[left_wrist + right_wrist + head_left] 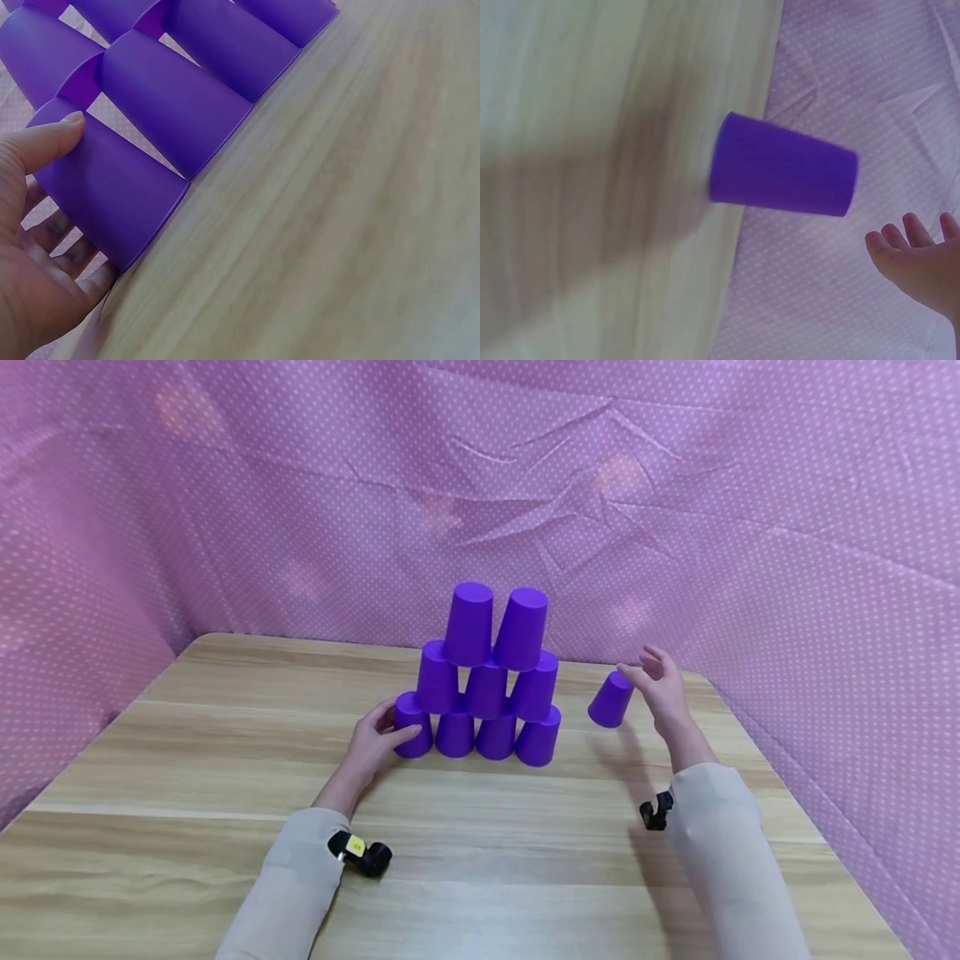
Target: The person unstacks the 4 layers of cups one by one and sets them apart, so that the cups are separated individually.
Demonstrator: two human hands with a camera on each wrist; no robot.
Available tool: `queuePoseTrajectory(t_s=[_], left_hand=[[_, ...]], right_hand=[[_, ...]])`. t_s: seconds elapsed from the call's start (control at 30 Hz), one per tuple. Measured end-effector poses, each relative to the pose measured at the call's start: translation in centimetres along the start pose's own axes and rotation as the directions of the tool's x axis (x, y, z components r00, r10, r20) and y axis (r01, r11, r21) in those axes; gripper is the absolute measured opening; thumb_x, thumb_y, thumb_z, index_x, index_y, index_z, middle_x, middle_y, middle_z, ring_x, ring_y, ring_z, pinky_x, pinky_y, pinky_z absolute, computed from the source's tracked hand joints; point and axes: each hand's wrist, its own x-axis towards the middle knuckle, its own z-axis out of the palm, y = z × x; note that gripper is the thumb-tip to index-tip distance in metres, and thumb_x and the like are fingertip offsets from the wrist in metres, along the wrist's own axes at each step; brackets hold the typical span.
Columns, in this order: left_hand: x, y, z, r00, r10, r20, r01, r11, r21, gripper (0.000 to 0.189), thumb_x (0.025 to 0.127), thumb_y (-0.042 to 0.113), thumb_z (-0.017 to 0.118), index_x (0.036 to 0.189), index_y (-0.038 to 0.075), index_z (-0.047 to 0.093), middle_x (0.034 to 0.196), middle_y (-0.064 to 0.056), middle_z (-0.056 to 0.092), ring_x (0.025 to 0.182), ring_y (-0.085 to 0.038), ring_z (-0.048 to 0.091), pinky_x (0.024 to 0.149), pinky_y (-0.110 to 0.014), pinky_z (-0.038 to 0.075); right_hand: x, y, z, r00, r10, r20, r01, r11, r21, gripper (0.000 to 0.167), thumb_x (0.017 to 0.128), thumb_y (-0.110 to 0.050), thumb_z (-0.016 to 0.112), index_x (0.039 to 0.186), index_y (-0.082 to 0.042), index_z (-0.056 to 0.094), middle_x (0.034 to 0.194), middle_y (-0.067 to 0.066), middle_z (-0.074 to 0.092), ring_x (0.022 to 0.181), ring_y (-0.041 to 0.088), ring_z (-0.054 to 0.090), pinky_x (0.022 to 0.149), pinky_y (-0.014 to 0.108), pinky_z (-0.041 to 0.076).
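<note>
A person's left hand (369,742) grips the leftmost bottom cup (112,184) of a purple cup stack (487,689) on a pale wood-grain bench (480,877), thumb pressed to the near side and fingers curled round the left and far sides. The stack rises in three tiers, four cups at the base, three in the middle and two on top, every one mouth-down. To the right, well apart from the stack, a lone purple cup (611,702) stands mouth-down on the bench. The right hand (663,689) is just beside its top, fingers (918,232) spread loosely; the right-wrist view shows a gap between them and the cup. Pale sleeves (723,852) cover both forearms, a small black device (657,811) at each wrist. Pink polka-dot cloth (337,543) hangs behind the bench and along both sides.
</note>
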Motion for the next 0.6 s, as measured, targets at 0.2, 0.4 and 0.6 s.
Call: queuePoseTrajectory(t_s=[0.2, 0.4, 0.6], left_hand=[[0.1, -0.1, 0.0, 1.000, 0.000, -0.003, 0.000, 1.000, -0.002, 0.056, 0.074, 0.006, 0.066, 0.125, 0.000, 0.042, 0.116, -0.021, 0.047, 0.106, -0.027, 0.042, 0.093, -0.036, 0.032], [0.1, -0.3, 0.0, 1.000, 0.010, -0.004, -0.010, 1.000, -0.020, 0.055, 0.073, 0.004, 0.067, 0.123, 0.000, 0.043, 0.114, -0.021, 0.047, 0.104, -0.027, 0.043, 0.092, -0.036, 0.032], [0.1, -0.2, 0.0, 1.000, 0.004, -0.003, -0.004, 1.000, -0.020, 0.056, 0.073, 0.005, 0.067, 0.124, 0.000, 0.043, 0.115, -0.021, 0.047, 0.105, -0.027, 0.043, 0.093, -0.036, 0.032]], right_hand=[[-0.3, -1.6, 0.9, 0.996, -0.086, 0.019, 0.086, 0.996, -0.011, 0.068, 0.078, -0.017, 0.064, 0.133, -0.003, 0.026, 0.133, 0.017, 0.030, 0.122, 0.029, 0.024, 0.099, 0.040, 0.022], [-0.7, -3.4, 2.1, 0.984, -0.168, 0.056, 0.165, 0.985, 0.047, 0.064, 0.077, -0.013, 0.065, 0.130, -0.001, 0.030, 0.130, 0.018, 0.034, 0.119, 0.028, 0.030, 0.099, 0.037, 0.024], [-1.4, -5.0, 3.9, 0.967, -0.234, 0.101, 0.221, 0.967, 0.123, 0.060, 0.078, -0.013, 0.064, 0.127, 0.001, 0.034, 0.126, 0.020, 0.038, 0.117, 0.026, 0.034, 0.098, 0.037, 0.027]])
